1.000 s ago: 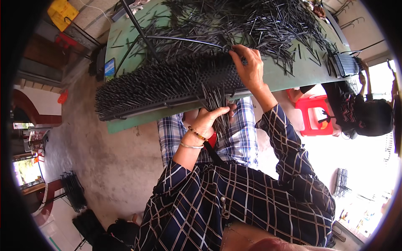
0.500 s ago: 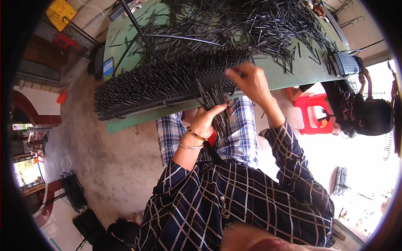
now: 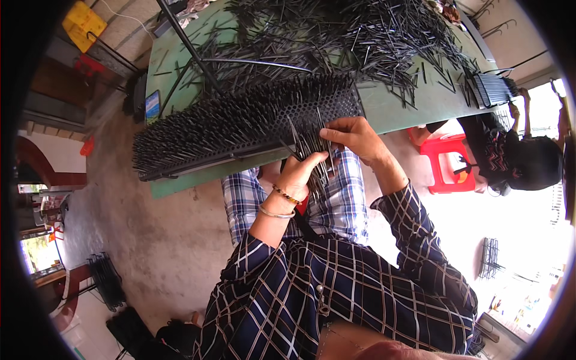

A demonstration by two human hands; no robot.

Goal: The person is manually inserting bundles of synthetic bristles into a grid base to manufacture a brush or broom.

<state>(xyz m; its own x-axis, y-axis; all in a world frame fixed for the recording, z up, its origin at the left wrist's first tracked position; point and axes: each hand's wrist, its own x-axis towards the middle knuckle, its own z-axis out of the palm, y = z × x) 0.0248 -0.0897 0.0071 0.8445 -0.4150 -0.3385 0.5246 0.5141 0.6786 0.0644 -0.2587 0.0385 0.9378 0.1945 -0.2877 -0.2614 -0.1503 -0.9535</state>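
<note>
My left hand (image 3: 296, 179) is closed round a bundle of thin dark rods (image 3: 309, 143), held upright over my lap at the table's near edge. At the bundle's right side my right hand (image 3: 362, 141) pinches one thin rod between thumb and fingertips. Just beyond both hands lies a long black perforated rack (image 3: 345, 107). Upright rods (image 3: 204, 123) fill the holes over its left and far parts, while holes without rods show at its right end. Some fingers of my left hand are hidden behind the bundle.
Loose black rods (image 3: 384, 42) lie heaped on the green table (image 3: 390, 111). A long dark bar (image 3: 189, 45) slants over the table's left side. A phone-like screen (image 3: 153, 105) rests near the left edge. Another person (image 3: 534, 165) works at right, by a red stool (image 3: 447, 165).
My right hand has come down and slightly left from above the rack's right end to the bundle, and now pinches a rod there. My left hand stays nearly in place.
</note>
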